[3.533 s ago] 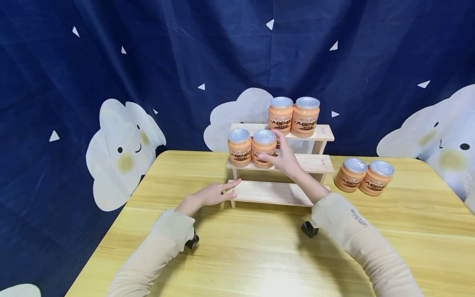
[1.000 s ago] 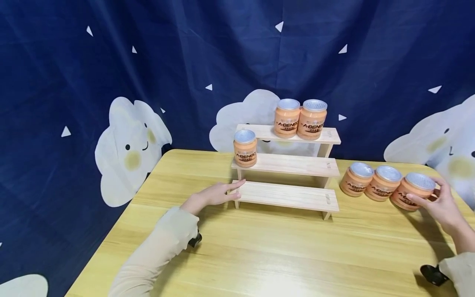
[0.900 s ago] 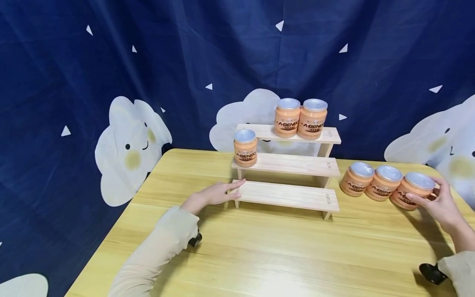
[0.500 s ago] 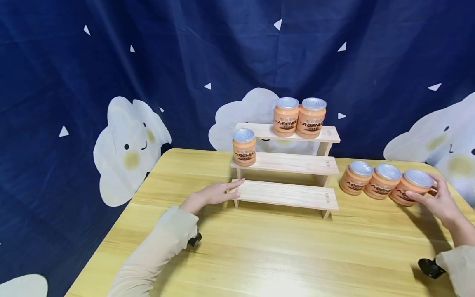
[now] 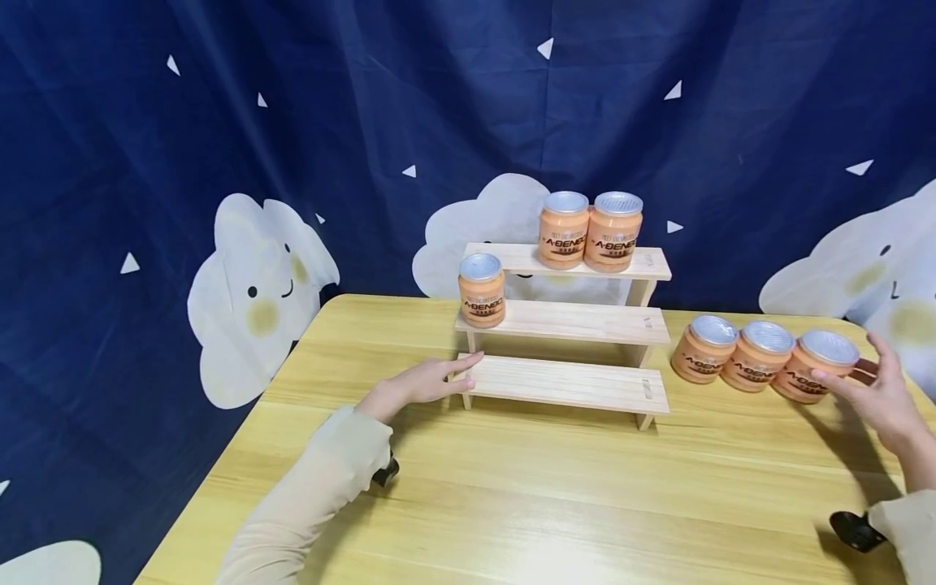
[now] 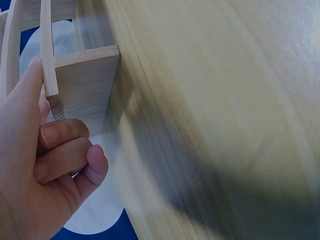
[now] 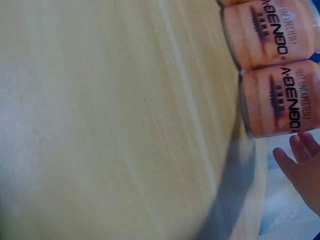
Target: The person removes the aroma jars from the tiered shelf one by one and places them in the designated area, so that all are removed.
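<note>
A three-step wooden display shelf point(image 5: 563, 383) stands on the table, and my left hand point(image 5: 415, 383) holds the left end of its lowest step. In the left wrist view, the thumb and curled fingers point(image 6: 70, 155) lie at the board's end. At the right, my right hand point(image 5: 885, 406) is spread beside the outermost orange jar point(image 5: 797, 380), its thumb close to the jar's front and its index finger lifted off. Two like jars, a middle one point(image 5: 751, 366) and a left one point(image 5: 698, 357), stand against it in a row.
Two jars point(image 5: 563, 236) sit side by side on the top step. One jar point(image 5: 481, 301) is at the left end of the middle step. A dark blue curtain point(image 5: 366, 97) with cloud prints hangs behind the wooden table point(image 5: 512, 487).
The right hand took a jar from the middle step to the right end of the table row. Its fingers have since loosened from that jar. The left hand stays at the shelf.
</note>
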Demonstrator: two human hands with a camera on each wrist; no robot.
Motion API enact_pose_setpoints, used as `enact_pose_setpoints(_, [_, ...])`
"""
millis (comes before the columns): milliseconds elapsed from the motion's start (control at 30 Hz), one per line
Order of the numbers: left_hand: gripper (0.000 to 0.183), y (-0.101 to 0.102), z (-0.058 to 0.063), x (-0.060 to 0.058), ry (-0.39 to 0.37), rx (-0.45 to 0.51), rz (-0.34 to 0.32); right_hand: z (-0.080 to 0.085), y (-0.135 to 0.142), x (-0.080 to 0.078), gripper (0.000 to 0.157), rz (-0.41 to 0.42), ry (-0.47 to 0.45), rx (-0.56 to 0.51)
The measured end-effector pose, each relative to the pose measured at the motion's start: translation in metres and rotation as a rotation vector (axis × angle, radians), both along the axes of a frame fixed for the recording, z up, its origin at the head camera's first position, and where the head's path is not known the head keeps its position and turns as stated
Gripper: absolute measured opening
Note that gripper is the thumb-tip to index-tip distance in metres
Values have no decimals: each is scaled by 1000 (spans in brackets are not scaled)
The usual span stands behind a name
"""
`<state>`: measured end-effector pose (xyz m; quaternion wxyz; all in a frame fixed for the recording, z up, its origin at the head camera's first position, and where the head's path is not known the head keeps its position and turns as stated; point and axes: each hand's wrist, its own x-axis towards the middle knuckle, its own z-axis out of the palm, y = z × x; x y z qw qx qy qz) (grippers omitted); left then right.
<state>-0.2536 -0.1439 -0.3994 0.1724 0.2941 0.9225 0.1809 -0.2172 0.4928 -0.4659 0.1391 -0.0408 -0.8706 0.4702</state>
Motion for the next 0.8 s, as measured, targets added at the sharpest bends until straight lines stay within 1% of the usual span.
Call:
enact_pose_setpoints(100, [57,0,0,0,-2,1,-1,-3,9,-2,93,-40,28,-20])
enact_pose_setpoints(233, [57,0,-1,0,-3,2,2,-1,17,-5,90,-91,83,-33])
enact_pose_setpoints(300, [57,0,-2,-1,-3,6,0,0,20,-7,88,-101,108,-50])
enact_pose_setpoints(367, [56,0,-2,-1,6,8,-7,0,24,-11,88,-83,135,-63])
enact_pose_setpoints(433, [56,1,-2,-1,5,5,-7,1,24,-17,88,-41,157,-70])
enact_pose_setpoints(500, [56,1,-2,-2,7,3,-3,6,18,-20,87,15,188,-79])
enact_pose_setpoints(533, [56,1,-3,-2,8,1,0,12,10,-19,87,34,202,-77])
enact_pose_setpoints(600, [56,1,-3,-2,7,-4,4,33,-15,-12,84,94,222,-109])
enact_pose_setpoints(733, [57,0,-3,-1,11,-1,-8,86,-82,13,79,260,279,-300])
enact_pose_setpoints(767, [57,0,-2,-1,12,3,-12,97,-97,18,78,314,297,-360])
enact_pose_setpoints(800, [57,0,-2,-1,12,3,-12,104,-110,21,76,360,323,-415])
